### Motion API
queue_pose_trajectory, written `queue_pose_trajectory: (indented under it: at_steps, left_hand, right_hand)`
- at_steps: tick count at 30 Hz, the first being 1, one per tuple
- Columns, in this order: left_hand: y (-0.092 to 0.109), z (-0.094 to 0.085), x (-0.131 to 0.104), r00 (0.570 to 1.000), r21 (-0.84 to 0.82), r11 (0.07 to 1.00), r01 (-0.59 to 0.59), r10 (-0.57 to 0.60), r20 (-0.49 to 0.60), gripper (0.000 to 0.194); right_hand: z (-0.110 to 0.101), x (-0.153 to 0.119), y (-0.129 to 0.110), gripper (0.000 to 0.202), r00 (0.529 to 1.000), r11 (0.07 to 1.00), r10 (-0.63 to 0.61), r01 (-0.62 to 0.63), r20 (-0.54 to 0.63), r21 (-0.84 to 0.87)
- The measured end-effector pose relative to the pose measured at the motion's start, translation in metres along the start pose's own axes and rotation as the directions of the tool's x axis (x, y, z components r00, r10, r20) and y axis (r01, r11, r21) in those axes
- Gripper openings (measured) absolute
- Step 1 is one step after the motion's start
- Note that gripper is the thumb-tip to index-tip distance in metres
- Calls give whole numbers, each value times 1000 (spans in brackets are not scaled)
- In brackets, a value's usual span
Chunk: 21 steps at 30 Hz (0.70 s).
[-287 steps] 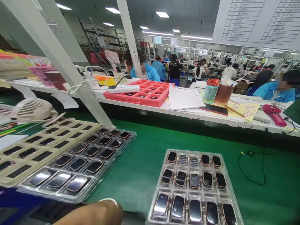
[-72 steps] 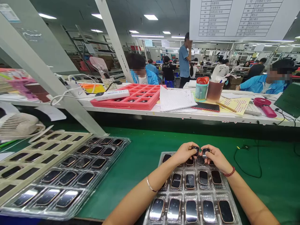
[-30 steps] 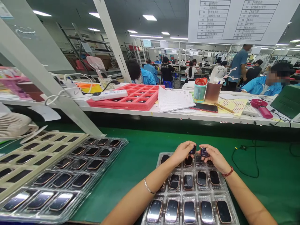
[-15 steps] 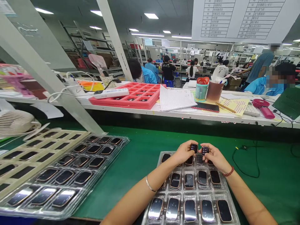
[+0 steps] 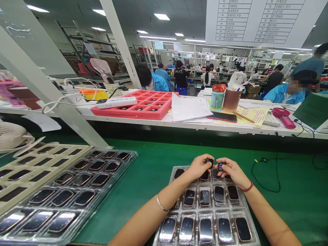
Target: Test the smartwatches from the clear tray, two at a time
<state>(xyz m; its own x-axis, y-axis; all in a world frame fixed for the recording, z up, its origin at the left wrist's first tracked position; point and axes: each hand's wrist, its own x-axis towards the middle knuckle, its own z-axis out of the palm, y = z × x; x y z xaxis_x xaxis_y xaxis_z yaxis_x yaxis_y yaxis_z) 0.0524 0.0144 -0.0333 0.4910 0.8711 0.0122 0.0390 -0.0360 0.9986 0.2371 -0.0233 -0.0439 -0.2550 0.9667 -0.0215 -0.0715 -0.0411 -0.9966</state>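
My left hand point(image 5: 200, 167) is closed on a small watch point(image 5: 209, 162) with a lit dark screen, its thumb on the screen. My right hand point(image 5: 232, 171) grips a second watch point(image 5: 221, 166), also lit with lines of text, its thumb over the screen. The two watches are side by side, slightly apart, above the far edge of a clear plastic tray point(image 5: 214, 213). Rows of dark-screened watches fill that tray, and my hands and forearms hide part of it.
At the left lie another clear tray point(image 5: 101, 189) of watches and a cream tray point(image 5: 33, 182). A shelf point(image 5: 153, 123) beyond holds a red foam tray point(image 5: 164, 111), papers point(image 5: 189, 107), cups and a pink fan point(image 5: 283, 116). A black cable point(image 5: 278, 171) lies right. People sit farther off.
The view has shifted slightly, so the scene sits farther left. My right thumb has moved onto its watch's screen, and both screens show different content. Both hands keep their watches.
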Motion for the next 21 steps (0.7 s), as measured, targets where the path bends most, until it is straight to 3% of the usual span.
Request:
queue_pose_trajectory:
  at_steps: [21]
  left_hand:
    - [5,-2,2,999,146,989,-37,33,27,21]
  right_hand:
    - [6,5,0,30,998,998,-37,40,-55,49]
